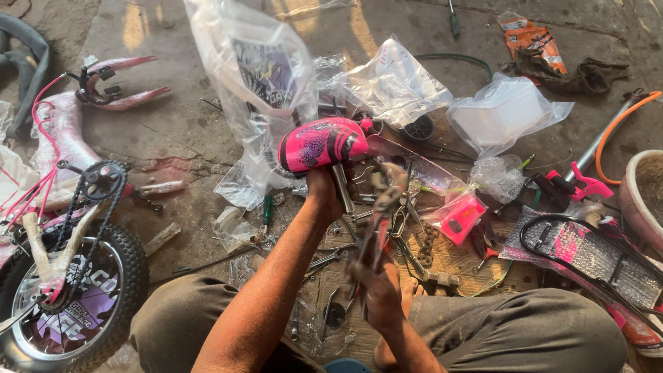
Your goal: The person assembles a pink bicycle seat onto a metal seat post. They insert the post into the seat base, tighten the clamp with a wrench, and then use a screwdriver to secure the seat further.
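— Two hands, what do they hold?
— The left hand (323, 192) has its fingers wrapped around the metal post under a pink bicycle seat (323, 144), which sits just above them. The right hand (382, 293) has its fingers closed on pliers (381, 214) pointing up beside the post.
— Around them?
— Loose tools on the floor (173, 124), and a small bike wheel (69, 297) well left.

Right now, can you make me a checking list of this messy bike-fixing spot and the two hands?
Surface: bare concrete floor, dusty, with a board under the tools.
Job's things: pink bike seat on its metal post; pliers.
Clutter: clear plastic bags, loose wrenches, orange packet.
Grips: left hand closed round the seat post; right hand closed on the pliers.
Cables: pink cables on the bike frame; black wire hoop.
Surroundings: small wheel with chain at left, pale tub at right.
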